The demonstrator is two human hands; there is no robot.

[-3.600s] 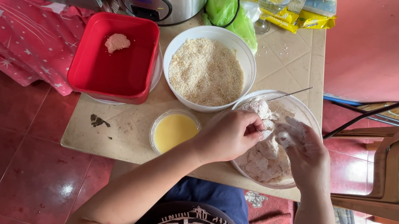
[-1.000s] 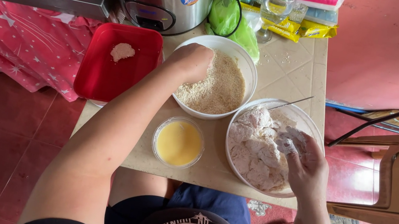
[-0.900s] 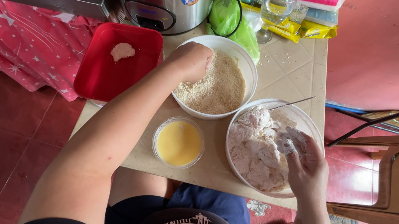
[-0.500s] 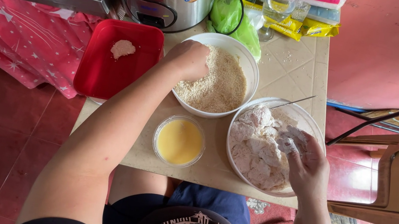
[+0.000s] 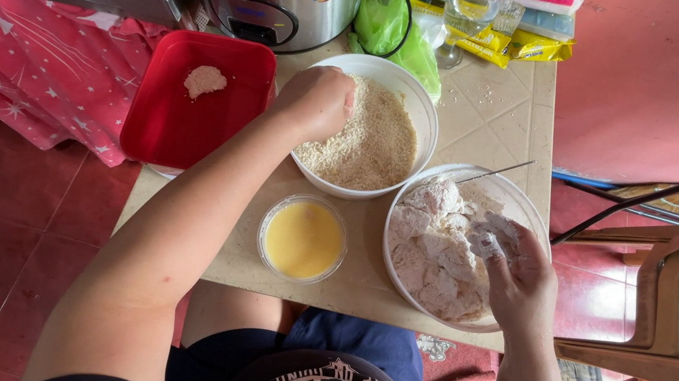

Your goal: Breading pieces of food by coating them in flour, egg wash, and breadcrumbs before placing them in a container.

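The left hand (image 5: 314,102) is curled shut in the round white bowl of breadcrumbs (image 5: 369,131), while the right hand (image 5: 519,283) pinches a floured meat piece (image 5: 491,238) in the clear glass bowl (image 5: 399,275).

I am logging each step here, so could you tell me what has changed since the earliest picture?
The left hand left the clear bowl of floured pieces and moved to the white bowl of crumbs, where it is closed, its contents hidden. The right hand, red tray and yellow cup stayed put.
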